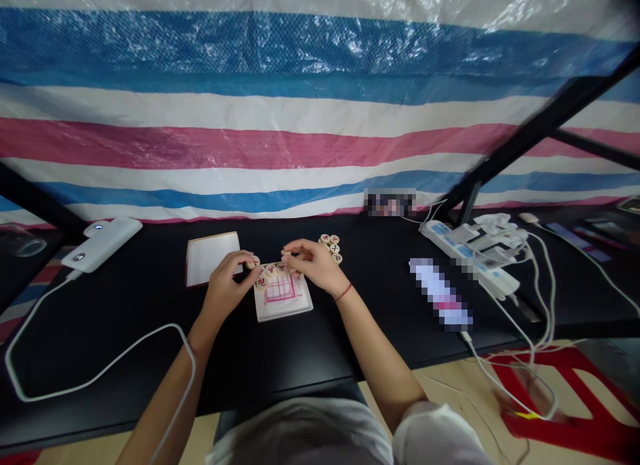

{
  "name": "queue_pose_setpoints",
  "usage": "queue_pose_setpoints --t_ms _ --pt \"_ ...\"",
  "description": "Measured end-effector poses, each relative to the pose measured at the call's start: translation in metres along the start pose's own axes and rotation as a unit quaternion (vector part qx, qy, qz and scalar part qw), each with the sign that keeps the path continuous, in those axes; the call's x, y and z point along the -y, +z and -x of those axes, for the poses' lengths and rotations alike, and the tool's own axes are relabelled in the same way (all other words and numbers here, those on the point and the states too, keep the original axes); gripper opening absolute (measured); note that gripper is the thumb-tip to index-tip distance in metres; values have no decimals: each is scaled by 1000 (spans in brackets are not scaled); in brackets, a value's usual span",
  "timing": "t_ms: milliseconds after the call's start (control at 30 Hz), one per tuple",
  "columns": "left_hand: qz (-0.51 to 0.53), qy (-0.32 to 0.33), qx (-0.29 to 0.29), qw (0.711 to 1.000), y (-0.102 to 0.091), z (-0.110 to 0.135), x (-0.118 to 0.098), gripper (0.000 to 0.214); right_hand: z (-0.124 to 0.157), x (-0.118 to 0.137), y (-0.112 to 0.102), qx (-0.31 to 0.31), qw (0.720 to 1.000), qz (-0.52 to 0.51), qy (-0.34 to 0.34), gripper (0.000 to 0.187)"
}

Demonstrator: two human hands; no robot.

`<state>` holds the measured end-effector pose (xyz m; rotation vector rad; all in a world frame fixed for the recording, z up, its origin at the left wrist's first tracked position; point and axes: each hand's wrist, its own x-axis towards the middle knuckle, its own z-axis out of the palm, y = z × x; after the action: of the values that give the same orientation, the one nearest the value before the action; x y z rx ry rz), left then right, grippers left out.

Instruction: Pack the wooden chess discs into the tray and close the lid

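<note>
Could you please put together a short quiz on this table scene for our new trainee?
1. True or false: the left hand pinches a round xiangqi piece at its fingertips.
2. Where does the pile of pieces lie? (A) on the black table, just beyond the right hand; (B) on top of the power bank; (C) on the floor.
3. Fill in: the white box under the hands bears a grid of ____ lines.

Key: 1 true; 2 A; 3 red.
</note>
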<state>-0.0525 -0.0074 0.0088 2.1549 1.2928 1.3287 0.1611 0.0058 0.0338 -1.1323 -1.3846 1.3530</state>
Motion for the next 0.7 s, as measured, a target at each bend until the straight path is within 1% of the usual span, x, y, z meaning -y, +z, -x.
queue_pose_setpoints --t_ms 267,333,433,533,633,700 --pt "-15 -1 7 1000 3 1 5 7 7 -11 -8 -26 999 -31 15 37" --pt "-20 -1 18 1000 3 2 7 11 7 -14 -10 -35 999 -33 10 38" --pt "-27 -9 50 998 3 2 8 21 6 -15 -13 -60 998 -36 2 38" --pt "-31 -7 84 996 4 2 6 21 6 -14 -16 -87 995 -39 2 39" --pt "-50 39 132 989 7 2 0 11 8 -15 -17 -97 995 -35 2 40" --pt "-88 79 169 978 10 2 -5 5 10 -16 -16 -99 995 -28 -1 39"
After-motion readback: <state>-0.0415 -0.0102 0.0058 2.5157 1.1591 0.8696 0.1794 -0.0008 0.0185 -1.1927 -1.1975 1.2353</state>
